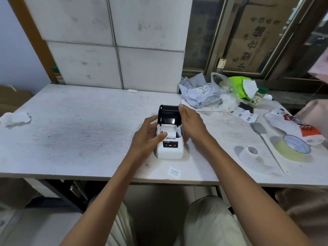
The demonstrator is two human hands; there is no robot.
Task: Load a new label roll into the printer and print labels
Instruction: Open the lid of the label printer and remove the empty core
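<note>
A small white label printer [169, 148] stands in the middle of the table [79, 132]. Its black lid [169, 115] is swung up and back. Inside the open bay lies a white label roll [170, 131]. My left hand [150, 134] wraps the printer's left side, with the thumb resting on the roll. My right hand [190, 121] holds the right side of the printer, with its thumb against the right edge of the lid. A red light shows on the front panel. A single printed label [174, 172] lies near the table's front edge.
At right lie a white roll [248, 154], a yellow-green tape roll [292, 148], a spatula-like scraper [266, 141], printed bags [298, 126], a spice bottle [257, 97] and crumpled plastic bags [204, 93]. A crumpled tissue [16, 118] sits at far left. A tiled wall rises behind.
</note>
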